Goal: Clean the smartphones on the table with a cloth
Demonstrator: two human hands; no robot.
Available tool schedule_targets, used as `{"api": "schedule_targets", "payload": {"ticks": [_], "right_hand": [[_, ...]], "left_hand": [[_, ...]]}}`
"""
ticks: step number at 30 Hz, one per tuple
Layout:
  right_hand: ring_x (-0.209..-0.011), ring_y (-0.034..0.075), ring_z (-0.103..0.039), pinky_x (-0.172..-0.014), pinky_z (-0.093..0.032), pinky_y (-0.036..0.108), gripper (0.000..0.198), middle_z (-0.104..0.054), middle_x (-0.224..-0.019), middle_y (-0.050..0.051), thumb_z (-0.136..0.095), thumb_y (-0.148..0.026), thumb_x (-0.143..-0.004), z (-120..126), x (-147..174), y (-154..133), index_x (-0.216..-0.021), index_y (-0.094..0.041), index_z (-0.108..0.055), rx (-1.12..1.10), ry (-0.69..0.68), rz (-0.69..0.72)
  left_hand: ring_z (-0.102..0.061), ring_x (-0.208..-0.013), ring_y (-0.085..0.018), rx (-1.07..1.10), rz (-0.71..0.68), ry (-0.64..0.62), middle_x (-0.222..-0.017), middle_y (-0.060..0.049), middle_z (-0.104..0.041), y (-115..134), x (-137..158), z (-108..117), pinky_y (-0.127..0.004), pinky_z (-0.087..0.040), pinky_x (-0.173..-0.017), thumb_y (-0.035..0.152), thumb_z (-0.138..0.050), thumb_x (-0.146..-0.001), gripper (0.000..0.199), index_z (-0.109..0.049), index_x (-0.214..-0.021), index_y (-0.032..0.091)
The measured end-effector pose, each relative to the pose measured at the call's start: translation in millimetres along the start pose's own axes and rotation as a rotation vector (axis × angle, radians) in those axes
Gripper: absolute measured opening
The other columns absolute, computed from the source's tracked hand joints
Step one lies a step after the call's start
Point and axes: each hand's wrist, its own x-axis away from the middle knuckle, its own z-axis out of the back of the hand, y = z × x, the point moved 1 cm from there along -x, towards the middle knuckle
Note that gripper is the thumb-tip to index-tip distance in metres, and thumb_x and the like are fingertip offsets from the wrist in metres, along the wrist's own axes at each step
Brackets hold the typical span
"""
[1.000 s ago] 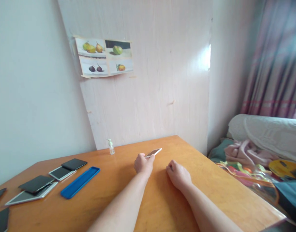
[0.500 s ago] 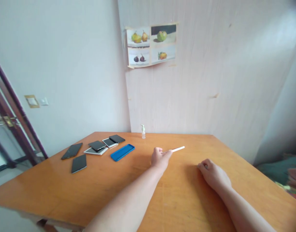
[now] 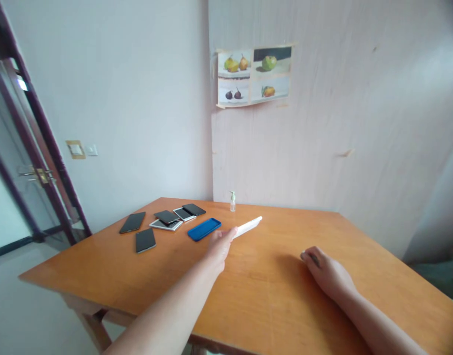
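My left hand (image 3: 219,242) grips one end of a thin white phone (image 3: 247,227), tilted almost edge-on and held above the table, just right of an empty blue phone case (image 3: 205,230). The phone's screen is not visible. Resting on the right part of the table, my right hand (image 3: 328,271) is curled closed. Something small and greyish shows between its fingers, too hidden to name.
Several phones lie at the table's left: a dark phone (image 3: 132,223), another dark phone (image 3: 145,240), and white ones partly overlapped by black ones. A clear pump bottle (image 3: 233,203) stands at the back edge of the wooden table (image 3: 248,315), near the wall.
My left hand has drawn the white phone leftward, turning it so more of its white face shows. My right hand stays nearly in place. The view has swung left.
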Motion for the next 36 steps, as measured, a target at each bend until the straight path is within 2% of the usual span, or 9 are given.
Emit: {"api": "schedule_targets", "payload": {"ticks": [3, 6, 10, 13, 15, 21, 29, 32, 36], "right_hand": [[-0.076, 0.022, -0.067, -0.063, -0.039, 0.029, 0.032, -0.072, -0.084, 0.002, -0.042, -0.054, -0.091, -8.9, -0.3, -24.0, -0.094, -0.028, -0.061, -0.051, -0.016, 0.092], [-0.069, 0.02, -0.064, -0.061, -0.039, 0.028, 0.031, -0.07, -0.075, 0.0, -0.046, -0.054, -0.089, -13.1, -8.0, -48.7, -0.086, -0.027, -0.062, -0.117, 0.006, 0.109], [-0.062, 0.019, -0.061, -0.057, -0.039, 0.028, 0.031, -0.067, -0.064, 0.0, -0.055, -0.054, -0.082, -20.1, -22.7, -82.6, -0.078, -0.024, -0.063, -0.385, 0.089, 0.041], [-0.062, 0.019, -0.062, -0.056, -0.042, 0.027, 0.037, -0.068, -0.066, 0.002, -0.058, -0.057, -0.078, -34.4, -31.4, -104.4, -0.084, -0.021, -0.064, -0.641, 0.156, -0.048], [-0.065, 0.02, -0.064, -0.057, -0.045, 0.027, 0.043, -0.07, -0.072, 0.005, -0.053, -0.059, -0.081, -46.4, -35.4, -113.7, -0.091, -0.019, -0.063, -0.71, 0.18, -0.077], [-0.067, 0.022, -0.066, -0.058, -0.046, 0.029, 0.047, -0.071, -0.073, 0.007, -0.051, -0.062, -0.08, -63.7, -39.0, -104.0, -0.092, -0.019, -0.064, -0.689, 0.222, -0.116], [-0.066, 0.022, -0.063, -0.061, -0.042, 0.03, 0.034, -0.069, -0.066, 0.002, -0.054, -0.056, -0.08, -63.6, -34.5, -88.9, -0.082, -0.024, -0.065, -0.506, 0.168, -0.105], [-0.065, 0.021, -0.063, -0.061, -0.041, 0.03, 0.032, -0.068, -0.065, 0.001, -0.053, -0.054, -0.081, -64.1, -33.9, -92.4, -0.081, -0.024, -0.065, -0.469, 0.149, -0.096], [-0.067, 0.021, -0.063, -0.06, -0.041, 0.029, 0.033, -0.069, -0.067, 0.001, -0.051, -0.053, -0.082, -64.0, -34.1, -93.5, -0.083, -0.024, -0.066, -0.45, 0.13, -0.096]], "left_hand": [[-0.062, -0.079, -0.019, -0.104, -0.052, 0.025, -0.086, -0.003, -0.066, -2.5, -0.1, 8.4, -0.028, -0.044, -0.069, 0.063, -0.074, -0.067, 0.055, -0.056, -0.094, 0.019], [-0.065, -0.084, -0.021, -0.243, -0.095, 0.027, -0.093, -0.005, -0.068, -7.1, -3.0, 9.2, -0.028, -0.045, -0.072, 0.06, -0.075, -0.067, 0.056, -0.054, -0.101, 0.021], [-0.064, -0.098, -0.025, -0.452, -0.14, 0.024, -0.103, -0.009, -0.068, -9.3, -7.6, -1.4, -0.03, -0.044, -0.079, 0.058, -0.072, -0.07, 0.053, -0.053, -0.103, 0.021], [-0.063, -0.105, -0.027, -0.6, -0.162, 0.007, -0.108, -0.01, -0.068, -6.8, -7.4, -14.9, -0.032, -0.043, -0.084, 0.058, -0.072, -0.07, 0.053, -0.054, -0.105, 0.022], [-0.061, -0.108, -0.029, -0.699, -0.167, -0.011, -0.108, -0.01, -0.069, -5.2, -5.6, -23.6, -0.035, -0.041, -0.088, 0.055, -0.074, -0.068, 0.052, -0.055, -0.104, 0.022], [-0.056, -0.115, -0.035, -0.915, -0.188, -0.067, -0.114, -0.014, -0.067, -6.7, -0.2, -36.0, -0.045, -0.036, -0.093, 0.043, -0.072, -0.069, 0.043, -0.058, -0.103, 0.021], [-0.054, -0.116, -0.035, -1.043, -0.25, -0.155, -0.111, -0.013, -0.068, -5.1, -1.0, -33.2, -0.047, -0.037, -0.095, 0.062, -0.07, -0.066, 0.051, -0.064, -0.097, 0.022], [-0.052, -0.12, -0.033, -1.074, -0.28, -0.154, -0.122, -0.012, -0.065, -1.7, -8.8, -18.9, -0.044, -0.039, -0.096, 0.066, -0.064, -0.07, 0.053, -0.063, -0.103, 0.024], [-0.044, -0.131, -0.034, -1.127, -0.274, -0.059, -0.143, -0.014, -0.051, 3.1, -33.4, 22.8, -0.046, -0.035, -0.102, 0.06, -0.059, -0.077, 0.064, -0.051, -0.13, 0.024]]}}
